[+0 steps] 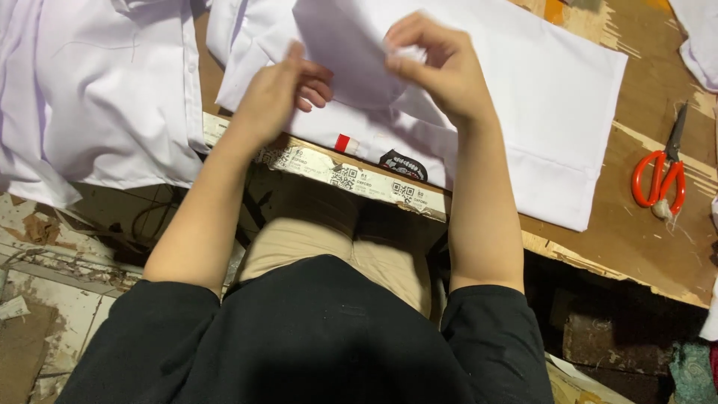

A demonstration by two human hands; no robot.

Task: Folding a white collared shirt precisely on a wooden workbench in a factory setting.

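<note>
The person sits at the edge of a wooden bench [643, 247] with a white garment [523, 97] spread flat in front of them. The right hand [437, 63] is pinched shut on a raised fold of that white cloth, thumb against curled fingers, the cloth bunched at the grip. The left hand [280, 93] lies on the same fold just beside it, fingers bent and pressing the cloth; from here I cannot tell whether it actually clamps the cloth or only rests on it.

The garment lies on the bench top between the two arms, and its near edge hangs a little over the bench front, where a small red tab [342, 143] and a dark patch [402, 163] show. Its long axis runs across the bench, slanting from the upper left, under the hands, down to the free corner at the lower right, which points toward the orange-handled scissors [660, 176].

What could go wrong, to my eye: the pinch is small and high, so a tug could let the fold slip out and flatten. The overhanging edge could drag the cloth off toward the person's lap. A second heap of white cloth [97, 90] lies close on the left, near enough that the two could get caught up together
</note>
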